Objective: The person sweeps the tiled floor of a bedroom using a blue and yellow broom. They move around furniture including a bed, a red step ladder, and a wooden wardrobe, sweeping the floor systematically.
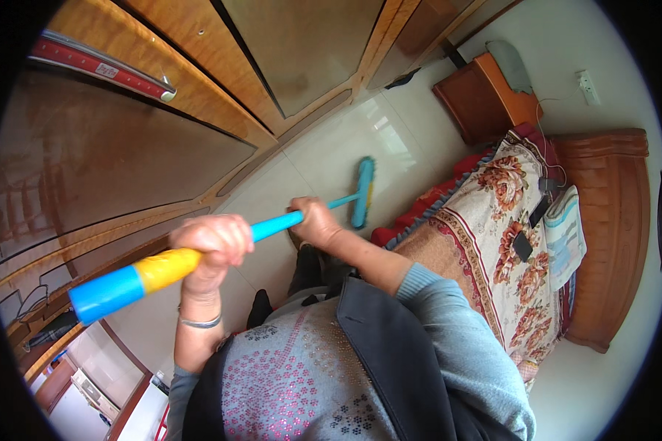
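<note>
A long-handled floor brush slants across the view, its blue pole (276,225) running from near the camera down to the tiles. My left hand (212,242), with a silver bangle at the wrist, is wrapped around the upper pole just past the yellow grip section (168,269). The thick blue end (107,294) juts out beyond it. Lower down, my right hand (315,220) grips the same pole. At the far end, the turquoise brush head (362,193) with bristles along its edges is at the pale tiled floor (320,165), between the wardrobe and the bed.
A wooden wardrobe (309,49) with brown panels lines the upper left. On the right is a bed with a floral cover (507,231), a wooden headboard (607,237), a folded towel (565,237) and a dark phone-like object (522,246). Beyond stands a wooden bedside cabinet (469,99).
</note>
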`<action>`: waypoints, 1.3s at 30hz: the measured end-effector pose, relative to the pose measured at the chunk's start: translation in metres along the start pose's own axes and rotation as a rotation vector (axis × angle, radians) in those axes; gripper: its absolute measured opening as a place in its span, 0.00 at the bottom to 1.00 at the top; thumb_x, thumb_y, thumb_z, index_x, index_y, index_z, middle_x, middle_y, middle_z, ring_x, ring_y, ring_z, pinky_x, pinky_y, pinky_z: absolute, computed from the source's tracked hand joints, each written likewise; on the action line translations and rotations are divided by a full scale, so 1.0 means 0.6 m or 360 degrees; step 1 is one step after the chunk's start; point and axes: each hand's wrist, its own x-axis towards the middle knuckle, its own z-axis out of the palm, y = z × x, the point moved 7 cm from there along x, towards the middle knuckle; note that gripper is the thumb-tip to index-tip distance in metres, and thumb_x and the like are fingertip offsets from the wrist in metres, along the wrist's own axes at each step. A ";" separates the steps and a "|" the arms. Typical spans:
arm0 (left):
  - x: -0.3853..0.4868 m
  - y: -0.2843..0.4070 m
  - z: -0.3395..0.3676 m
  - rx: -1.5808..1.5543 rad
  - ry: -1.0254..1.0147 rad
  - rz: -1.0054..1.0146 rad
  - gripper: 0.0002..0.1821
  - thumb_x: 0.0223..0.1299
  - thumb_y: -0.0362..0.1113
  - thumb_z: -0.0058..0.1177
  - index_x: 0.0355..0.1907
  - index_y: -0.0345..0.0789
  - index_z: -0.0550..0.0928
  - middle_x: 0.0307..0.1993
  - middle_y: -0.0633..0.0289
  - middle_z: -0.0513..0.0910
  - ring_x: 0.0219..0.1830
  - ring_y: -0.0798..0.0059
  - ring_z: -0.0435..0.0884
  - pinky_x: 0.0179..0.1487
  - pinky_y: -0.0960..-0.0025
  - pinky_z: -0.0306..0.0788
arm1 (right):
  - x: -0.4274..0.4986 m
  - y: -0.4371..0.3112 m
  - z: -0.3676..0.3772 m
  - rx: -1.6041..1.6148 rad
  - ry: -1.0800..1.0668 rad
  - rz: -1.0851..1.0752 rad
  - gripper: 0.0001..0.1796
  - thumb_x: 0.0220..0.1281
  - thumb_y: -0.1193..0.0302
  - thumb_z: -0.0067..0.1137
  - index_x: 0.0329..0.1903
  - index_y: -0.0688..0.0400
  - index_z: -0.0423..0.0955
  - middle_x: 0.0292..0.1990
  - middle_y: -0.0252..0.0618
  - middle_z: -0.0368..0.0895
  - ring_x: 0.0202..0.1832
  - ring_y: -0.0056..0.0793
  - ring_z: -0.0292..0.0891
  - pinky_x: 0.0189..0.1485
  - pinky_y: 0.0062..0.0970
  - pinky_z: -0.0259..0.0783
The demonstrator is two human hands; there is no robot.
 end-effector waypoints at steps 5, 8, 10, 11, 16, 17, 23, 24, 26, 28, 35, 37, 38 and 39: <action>-0.042 -0.148 0.029 0.0185 -0.0118 -0.0379 0.10 0.62 0.31 0.58 0.27 0.35 0.73 0.28 0.60 0.79 0.35 0.68 0.79 0.49 0.62 0.74 | -0.033 0.155 -0.119 -0.0569 0.0073 0.0078 0.03 0.50 0.72 0.56 0.26 0.57 0.77 0.31 0.48 0.81 0.39 0.52 0.78 0.46 0.43 0.73; -0.086 -0.237 0.034 0.0173 0.0016 -0.0821 0.09 0.65 0.34 0.55 0.28 0.36 0.76 0.33 0.63 0.79 0.49 0.64 0.78 0.59 0.56 0.68 | -0.062 0.244 -0.131 -0.0731 -0.0004 0.0165 0.04 0.48 0.71 0.57 0.26 0.57 0.77 0.29 0.47 0.81 0.37 0.51 0.77 0.44 0.43 0.73; -0.101 -0.253 0.032 0.0195 0.0000 -0.0924 0.09 0.65 0.35 0.56 0.29 0.36 0.76 0.34 0.63 0.80 0.51 0.64 0.78 0.59 0.57 0.68 | -0.080 0.281 -0.109 -0.0772 -0.0163 0.0325 0.04 0.46 0.71 0.58 0.26 0.57 0.77 0.28 0.47 0.81 0.37 0.51 0.77 0.43 0.44 0.73; -0.105 -0.251 0.031 0.0192 -0.0036 -0.0978 0.09 0.65 0.36 0.56 0.30 0.36 0.77 0.35 0.63 0.80 0.52 0.64 0.77 0.59 0.57 0.68 | -0.085 0.272 -0.096 -0.0644 -0.0103 0.0232 0.04 0.46 0.70 0.58 0.26 0.57 0.77 0.29 0.47 0.81 0.37 0.51 0.77 0.43 0.44 0.73; -0.066 -0.121 -0.019 0.0401 0.0008 -0.0572 0.08 0.65 0.31 0.52 0.29 0.34 0.76 0.34 0.54 0.84 0.44 0.62 0.82 0.57 0.55 0.71 | -0.060 0.154 0.025 -0.0157 -0.0097 0.0197 0.06 0.46 0.69 0.59 0.26 0.57 0.76 0.30 0.49 0.80 0.38 0.52 0.77 0.43 0.43 0.73; -0.061 -0.089 -0.022 0.0351 0.0061 -0.0474 0.08 0.65 0.32 0.51 0.28 0.34 0.76 0.33 0.54 0.84 0.44 0.60 0.83 0.57 0.53 0.71 | -0.045 0.119 0.042 -0.0093 -0.0151 0.0131 0.06 0.47 0.68 0.59 0.26 0.57 0.75 0.31 0.49 0.80 0.39 0.52 0.77 0.43 0.43 0.73; -0.055 0.047 -0.021 0.0345 0.0091 -0.0125 0.16 0.64 0.42 0.55 0.22 0.38 0.73 0.22 0.57 0.82 0.27 0.62 0.82 0.38 0.58 0.75 | 0.020 -0.041 0.080 -0.0119 -0.0567 -0.0164 0.08 0.49 0.66 0.59 0.24 0.57 0.74 0.29 0.50 0.80 0.36 0.53 0.77 0.40 0.41 0.74; -0.061 0.057 -0.018 0.0356 0.0037 -0.0112 0.17 0.63 0.43 0.56 0.21 0.38 0.73 0.21 0.58 0.82 0.25 0.64 0.81 0.37 0.59 0.75 | 0.025 -0.057 0.073 -0.0084 -0.0577 -0.0239 0.09 0.48 0.65 0.60 0.23 0.57 0.75 0.28 0.50 0.80 0.34 0.54 0.77 0.38 0.42 0.74; -0.078 0.067 -0.020 0.0381 0.0009 -0.0049 0.18 0.61 0.43 0.59 0.20 0.38 0.72 0.17 0.62 0.80 0.21 0.69 0.78 0.34 0.62 0.73 | 0.030 -0.056 0.067 -0.0136 -0.0733 -0.0163 0.09 0.48 0.64 0.60 0.24 0.57 0.75 0.27 0.49 0.80 0.33 0.54 0.77 0.38 0.42 0.74; -0.105 0.057 -0.029 0.0394 0.0042 -0.0027 0.16 0.60 0.34 0.60 0.20 0.37 0.70 0.19 0.63 0.78 0.24 0.68 0.80 0.44 0.59 0.75 | 0.042 -0.051 0.064 -0.0319 -0.0770 -0.0301 0.09 0.48 0.65 0.60 0.25 0.57 0.76 0.28 0.49 0.80 0.34 0.53 0.77 0.38 0.43 0.74; -0.249 0.002 -0.127 0.0632 0.0232 -0.0378 0.11 0.61 0.28 0.58 0.27 0.36 0.70 0.32 0.64 0.79 0.46 0.66 0.79 0.68 0.51 0.61 | 0.069 0.025 0.180 -0.0885 -0.0777 -0.0367 0.08 0.49 0.63 0.61 0.27 0.54 0.78 0.32 0.43 0.81 0.41 0.46 0.78 0.45 0.41 0.74; -0.300 0.028 -0.173 0.0606 0.0318 -0.0413 0.10 0.62 0.31 0.57 0.29 0.36 0.70 0.32 0.63 0.78 0.48 0.65 0.78 0.69 0.48 0.58 | 0.059 0.017 0.253 -0.0891 -0.0848 -0.0379 0.08 0.49 0.63 0.61 0.28 0.53 0.78 0.32 0.43 0.82 0.41 0.46 0.78 0.44 0.41 0.74; -0.329 0.049 -0.199 0.0624 0.0372 -0.0423 0.10 0.63 0.30 0.56 0.28 0.36 0.70 0.30 0.64 0.78 0.46 0.66 0.78 0.68 0.48 0.60 | 0.053 0.004 0.301 -0.0855 -0.0902 -0.0370 0.08 0.49 0.63 0.61 0.28 0.53 0.78 0.33 0.42 0.82 0.41 0.46 0.78 0.44 0.41 0.74; -0.354 0.078 -0.222 0.0640 0.0360 -0.0405 0.10 0.63 0.30 0.55 0.27 0.36 0.70 0.30 0.64 0.77 0.45 0.66 0.78 0.68 0.48 0.60 | 0.051 -0.013 0.348 -0.0836 -0.0954 -0.0349 0.07 0.49 0.63 0.61 0.29 0.53 0.78 0.33 0.42 0.82 0.41 0.47 0.78 0.44 0.41 0.74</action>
